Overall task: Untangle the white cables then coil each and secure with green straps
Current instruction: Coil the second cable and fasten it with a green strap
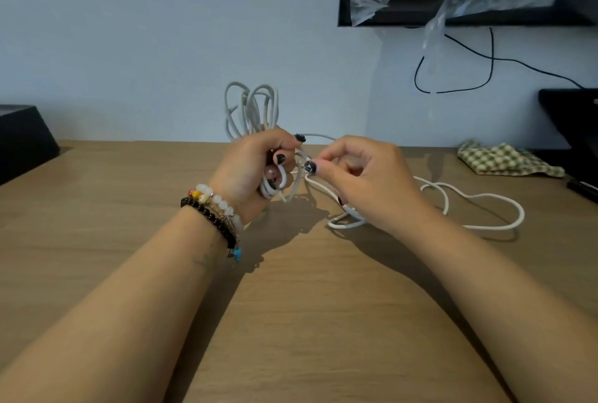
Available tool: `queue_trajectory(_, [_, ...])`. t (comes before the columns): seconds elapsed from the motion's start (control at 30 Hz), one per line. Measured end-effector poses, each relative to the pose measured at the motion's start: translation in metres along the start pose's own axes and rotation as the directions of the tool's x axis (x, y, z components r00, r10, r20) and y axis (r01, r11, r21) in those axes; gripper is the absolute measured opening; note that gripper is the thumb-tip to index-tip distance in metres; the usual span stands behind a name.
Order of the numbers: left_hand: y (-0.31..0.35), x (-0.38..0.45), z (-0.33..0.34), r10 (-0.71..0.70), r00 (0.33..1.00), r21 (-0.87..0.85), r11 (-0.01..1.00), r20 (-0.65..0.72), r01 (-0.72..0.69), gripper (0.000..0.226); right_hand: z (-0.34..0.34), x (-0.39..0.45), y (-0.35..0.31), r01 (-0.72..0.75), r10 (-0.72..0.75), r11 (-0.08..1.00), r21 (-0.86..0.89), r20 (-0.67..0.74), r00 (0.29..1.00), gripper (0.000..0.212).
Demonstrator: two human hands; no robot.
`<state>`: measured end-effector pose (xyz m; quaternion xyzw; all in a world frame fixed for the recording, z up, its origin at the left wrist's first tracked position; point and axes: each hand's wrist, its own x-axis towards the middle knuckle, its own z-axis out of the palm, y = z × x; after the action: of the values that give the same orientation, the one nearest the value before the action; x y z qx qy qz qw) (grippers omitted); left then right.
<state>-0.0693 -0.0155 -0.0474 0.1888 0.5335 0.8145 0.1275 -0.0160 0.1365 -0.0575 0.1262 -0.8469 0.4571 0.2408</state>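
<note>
At the left edge of the frame a black box-shaped object (22,140) is sitting on the light brown wooden counter (129,195). Just left of centre, the left hand (255,169), with beaded bracelets (213,211) on its wrist, is gripping a bundle of thin white cable loops (250,108), their long axis standing upright against the pale wall. Just beside it, the right hand (359,176) is pinching a white strand between thumb and forefinger. From there the loose white cable (479,197) is trailing rightward in flat curves across the counter, which is lying bare toward the near edge. At the far right a green checked cloth (508,159) is lying by the wall.
</note>
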Motion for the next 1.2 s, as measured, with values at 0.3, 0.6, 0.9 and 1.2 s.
queue_trajectory(0.3, [-0.005, 0.003, -0.006, -0.028, 0.999, 0.007, 1.0, -0.032, 0.028, 0.051, -0.019, 0.006, 0.005, -0.102, 0.171, 0.963, -0.248, 0.275, 0.946, 0.014])
queue_trajectory(0.6, [-0.009, 0.008, -0.007, 0.05, 0.979, 0.026, 0.999, -0.2, -0.045, 0.046, -0.034, 0.012, 0.009, 0.099, -0.084, 0.825, -0.556, 0.052, 0.995, 0.013])
queue_trajectory(0.9, [-0.011, 0.006, -0.005, 0.079, 0.978, 0.142, 0.988, -0.192, -0.052, 0.049, -0.011, 0.005, 0.015, 0.472, -0.509, 0.754, -0.456, 0.047, 0.859, 0.012])
queue_trajectory(1.2, [-0.009, 0.004, -0.002, 0.113, 0.989, 0.175, 0.98, -0.093, -0.095, 0.047, 0.011, -0.005, -0.01, -0.419, 0.37, 0.876, 0.238, 0.225, 0.901, 0.014])
